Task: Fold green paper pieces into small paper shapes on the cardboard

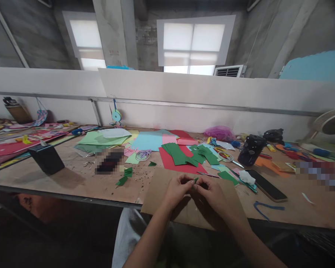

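- two hands meet just below and right of the frame's centre, where the left hand and right hand both narrow to a pinch on a small green piece, probably paper.
- gripping it from both sides likely keeps something so tiny steady and finely controlled.
- it is held over a brown board, which perhaps shields the worktop.
- green strips lie partly over a red sheet beyond the hands, seemingly for easy reach.
- the left forearm and right forearm slant inward from the bottom edge, fingers curled, thumbs close together.
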A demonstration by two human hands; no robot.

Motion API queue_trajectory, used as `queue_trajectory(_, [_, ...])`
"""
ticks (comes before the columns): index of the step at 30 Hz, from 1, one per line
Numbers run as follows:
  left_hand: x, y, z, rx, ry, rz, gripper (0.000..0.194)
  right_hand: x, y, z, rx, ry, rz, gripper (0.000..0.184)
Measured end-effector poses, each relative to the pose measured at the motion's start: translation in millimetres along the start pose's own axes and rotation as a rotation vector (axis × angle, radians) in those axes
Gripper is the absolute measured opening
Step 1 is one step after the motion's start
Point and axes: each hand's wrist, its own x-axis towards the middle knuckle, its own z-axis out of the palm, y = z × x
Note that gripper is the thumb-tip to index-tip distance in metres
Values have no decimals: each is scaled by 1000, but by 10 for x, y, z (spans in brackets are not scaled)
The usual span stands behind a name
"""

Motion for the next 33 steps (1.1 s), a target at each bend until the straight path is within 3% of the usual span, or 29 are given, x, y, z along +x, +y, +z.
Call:
queue_trajectory(6, [28, -12, -2, 72, 37, 108, 21, -13, 11, 11, 8, 16, -7, 17])
queue_trajectory(22, [12, 30, 8, 101, 44, 89, 22, -11, -24, -8, 41, 5, -54, 15])
queue_trajectory(33, [25, -32, -10, 187, 71, 173, 20, -21, 8, 4, 39, 35, -14, 13])
